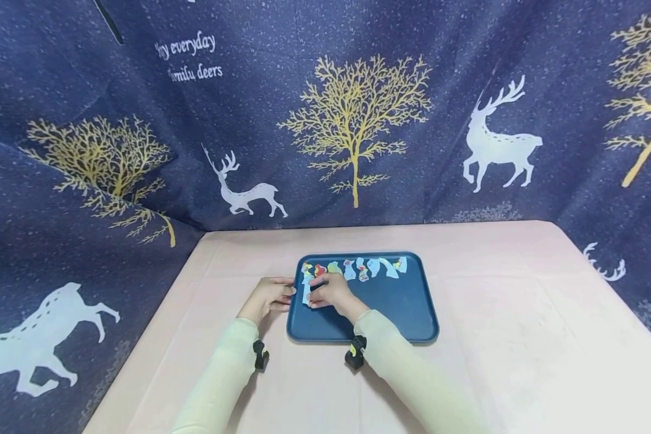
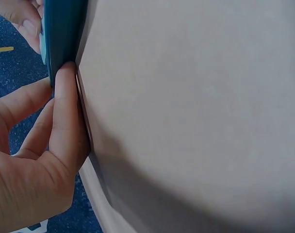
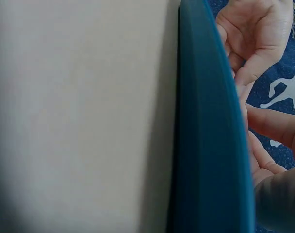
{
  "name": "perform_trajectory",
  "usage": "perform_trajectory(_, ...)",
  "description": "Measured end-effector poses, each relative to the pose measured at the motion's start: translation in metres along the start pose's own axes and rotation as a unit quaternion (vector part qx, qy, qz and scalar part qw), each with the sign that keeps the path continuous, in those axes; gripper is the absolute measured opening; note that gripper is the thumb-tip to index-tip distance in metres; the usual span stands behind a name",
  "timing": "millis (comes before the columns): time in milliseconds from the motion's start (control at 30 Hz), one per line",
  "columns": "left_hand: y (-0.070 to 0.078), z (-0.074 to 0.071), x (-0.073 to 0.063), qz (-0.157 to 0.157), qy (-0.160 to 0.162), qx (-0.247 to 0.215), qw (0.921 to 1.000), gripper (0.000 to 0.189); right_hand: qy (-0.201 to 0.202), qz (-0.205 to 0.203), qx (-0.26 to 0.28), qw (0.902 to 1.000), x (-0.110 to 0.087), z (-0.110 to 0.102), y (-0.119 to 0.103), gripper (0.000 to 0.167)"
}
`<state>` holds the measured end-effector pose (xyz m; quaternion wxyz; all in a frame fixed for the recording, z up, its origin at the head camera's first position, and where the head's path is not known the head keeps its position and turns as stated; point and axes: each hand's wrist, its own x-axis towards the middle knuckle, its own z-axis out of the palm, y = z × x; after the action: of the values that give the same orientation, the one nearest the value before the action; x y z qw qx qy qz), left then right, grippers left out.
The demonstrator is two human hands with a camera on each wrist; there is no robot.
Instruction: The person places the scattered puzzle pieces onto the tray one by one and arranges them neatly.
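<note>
A dark blue tray lies on the table, with several irregular, colourful puzzle pieces in a row along its far side. My left hand grips the tray's left rim; in the left wrist view its fingertips meet the tray's edge. Reaching over the tray, my right hand has its thumb and fingers at a light-blue puzzle piece near the left rim. Part of that piece is hidden under the fingers. The right wrist view shows both hands close together beyond the tray wall.
A pale pink cloth covers the table around the tray. Behind the table hangs a dark blue curtain printed with deer and golden trees. The right part of the tray is bare. A black wrist device sits by the right cuff.
</note>
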<state>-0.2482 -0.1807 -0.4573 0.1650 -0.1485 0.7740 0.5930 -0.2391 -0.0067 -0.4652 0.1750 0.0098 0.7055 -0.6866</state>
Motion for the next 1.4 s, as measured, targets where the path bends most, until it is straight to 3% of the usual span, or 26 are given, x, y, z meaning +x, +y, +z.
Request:
perform_trajectory(433, 0.0, 0.0, -0.001, -0.007, -0.006, 0.004, 0.9999, 0.044, 0.024, -0.023, -0.051, 0.9982, -0.002, 0.008, 0.002, 0.021)
perform_trajectory(933, 0.001, -0.001, 0.001, 0.001, -0.003, 0.0, 1.0, 0.044, 0.049, -0.037, -0.131, 0.9895, 0.001, 0.012, -0.001, 0.013)
perform_trajectory(1200, 0.0, -0.001, 0.0, 0.001, -0.003, 0.001, 1.0, 0.044, 0.058, -0.042, -0.151, 0.986, 0.001, 0.015, -0.001, 0.009)
perform_trajectory(1400, 0.0, -0.001, 0.002, 0.0, 0.0, 0.002, 1.0, 0.043, 0.037, -0.028, -0.136, 0.9896, 0.001, 0.011, -0.003, 0.009)
